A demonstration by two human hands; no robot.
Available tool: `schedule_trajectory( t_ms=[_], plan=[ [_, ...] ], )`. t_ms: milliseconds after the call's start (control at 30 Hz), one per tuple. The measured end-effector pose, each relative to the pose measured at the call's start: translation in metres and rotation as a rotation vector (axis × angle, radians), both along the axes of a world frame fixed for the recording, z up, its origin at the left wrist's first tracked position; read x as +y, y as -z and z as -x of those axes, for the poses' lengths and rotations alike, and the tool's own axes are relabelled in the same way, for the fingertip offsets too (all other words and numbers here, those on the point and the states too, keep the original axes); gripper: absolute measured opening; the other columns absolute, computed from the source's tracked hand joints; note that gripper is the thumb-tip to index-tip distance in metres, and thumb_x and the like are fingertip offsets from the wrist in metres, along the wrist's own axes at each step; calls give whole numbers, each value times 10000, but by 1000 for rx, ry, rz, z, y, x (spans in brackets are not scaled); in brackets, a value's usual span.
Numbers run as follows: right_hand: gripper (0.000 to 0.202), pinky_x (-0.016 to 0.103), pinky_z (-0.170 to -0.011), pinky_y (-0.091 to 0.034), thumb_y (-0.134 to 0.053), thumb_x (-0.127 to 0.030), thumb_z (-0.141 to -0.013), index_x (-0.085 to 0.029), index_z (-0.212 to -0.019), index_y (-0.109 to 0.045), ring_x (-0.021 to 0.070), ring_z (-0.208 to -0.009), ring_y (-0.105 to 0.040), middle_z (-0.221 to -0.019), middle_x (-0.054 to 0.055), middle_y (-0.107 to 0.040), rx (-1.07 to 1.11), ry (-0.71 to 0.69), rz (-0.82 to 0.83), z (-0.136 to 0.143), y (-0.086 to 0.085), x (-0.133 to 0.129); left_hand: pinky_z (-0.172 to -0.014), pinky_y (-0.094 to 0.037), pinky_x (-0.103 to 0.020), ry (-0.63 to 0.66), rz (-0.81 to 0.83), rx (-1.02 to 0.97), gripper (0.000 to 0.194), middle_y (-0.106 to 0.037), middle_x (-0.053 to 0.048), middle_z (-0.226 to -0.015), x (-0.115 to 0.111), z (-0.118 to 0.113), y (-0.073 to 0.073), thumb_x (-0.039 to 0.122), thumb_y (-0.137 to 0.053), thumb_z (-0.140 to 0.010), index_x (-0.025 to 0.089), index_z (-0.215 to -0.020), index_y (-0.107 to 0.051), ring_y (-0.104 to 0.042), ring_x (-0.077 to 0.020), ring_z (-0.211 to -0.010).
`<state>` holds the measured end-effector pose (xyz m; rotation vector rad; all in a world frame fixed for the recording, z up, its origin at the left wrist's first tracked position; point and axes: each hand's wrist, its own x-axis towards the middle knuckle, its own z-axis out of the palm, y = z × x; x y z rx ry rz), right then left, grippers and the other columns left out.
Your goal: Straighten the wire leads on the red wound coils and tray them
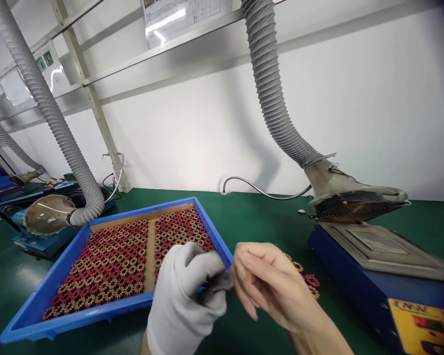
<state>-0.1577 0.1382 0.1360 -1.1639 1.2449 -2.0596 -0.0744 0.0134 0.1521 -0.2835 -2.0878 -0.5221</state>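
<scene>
My left hand [192, 296], in a white glove with blackened fingertips, is closed with the thumb and fingers curled together. Close beside it on the right, my bare right hand [264, 281] has its thumb and index finger pinched together. Whatever lies between the fingers of either hand is hidden or too small to name. Behind the gloved hand is a blue tray [210, 224] holding many small ring-shaped coils [113, 256] in red and copper colours, set out in two blocks. More loose coils [311, 281] lie on the green bench, partly covered by my right hand.
At right stands a blue machine [355, 281] with a flat metal top and a yellow panel. A fume hood [355, 202] on a grey hose [270, 79] hangs over it. Another hood [48, 214] and blue machine are at left. A thin cable [259, 190] runs along the wall.
</scene>
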Motion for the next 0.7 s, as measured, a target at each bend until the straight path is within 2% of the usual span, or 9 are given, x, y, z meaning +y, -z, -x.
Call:
schedule_trajectory(
  t_ms=[67,133,200,233,333,467,567,633,700],
  plan=[
    [285,230,-521,-404,-491,-313,-909,-173,-676,-578,114,-532,-538,-550,-13,-537,235,225,15,1,0,2,-535,-440,-193,214,-318,-120,218,-583,19,-618,-2,3,3,24,-446,-642,200,-707,-558,-536,-99,-558],
    [117,241,-620,-435,-533,-232,-888,-210,-836,-636,133,-690,-566,-729,8,-613,458,377,0,0,-2,4,-501,-428,-159,427,-642,-262,195,-595,32,-603,-3,7,6,35,-472,-627,190,-693,-570,-533,-78,-525],
    [106,237,-616,-438,-558,-179,-868,-251,-908,-625,133,-707,-558,-765,-5,-607,550,402,-4,0,-3,5,-473,-419,-145,571,-868,-366,161,-592,38,-583,-4,9,9,54,-537,-617,180,-702,-592,-519,-69,-495],
    [122,236,-610,-438,-557,-164,-867,-261,-910,-618,130,-698,-553,-756,-12,-600,565,395,8,-1,-3,5,-475,-423,-146,603,-938,-397,160,-592,38,-578,-5,10,11,53,-563,-608,175,-705,-599,-518,-69,-493],
    [148,227,-586,-422,-545,-134,-872,-269,-888,-604,116,-663,-537,-727,-29,-588,583,392,47,-1,-1,3,-465,-419,-154,612,-1035,-464,174,-601,26,-572,-5,12,13,33,-591,-584,162,-699,-618,-509,-74,-484],
    [132,230,-575,-390,-524,-151,-886,-237,-798,-573,108,-634,-497,-687,-30,-547,554,420,34,-3,0,-1,-464,-418,-153,616,-1073,-490,175,-593,26,-546,-2,11,9,15,-591,-551,156,-650,-621,-504,-74,-478],
    [154,225,-517,-360,-514,-248,-905,-223,-759,-554,104,-562,-462,-609,-38,-498,295,376,98,-2,-1,-2,-469,-426,-149,608,-1082,-486,163,-587,22,-533,3,9,1,12,-563,-529,146,-605,-619,-503,-70,-468],
    [173,222,-502,-357,-533,-284,-898,-221,-739,-555,98,-521,-456,-554,-52,-461,109,415,223,1,0,0,-438,-407,-144,578,-1077,-507,156,-572,20,-503,5,7,-3,19,-545,-513,133,-584,-625,-472,-60,-428],
    [161,223,-522,-373,-574,-274,-876,-217,-725,-578,98,-532,-479,-547,-52,-462,68,479,250,4,1,2,-423,-394,-139,552,-1081,-512,157,-565,20,-490,4,8,-3,19,-548,-514,130,-580,-637,-460,-56,-417]
  ],
)
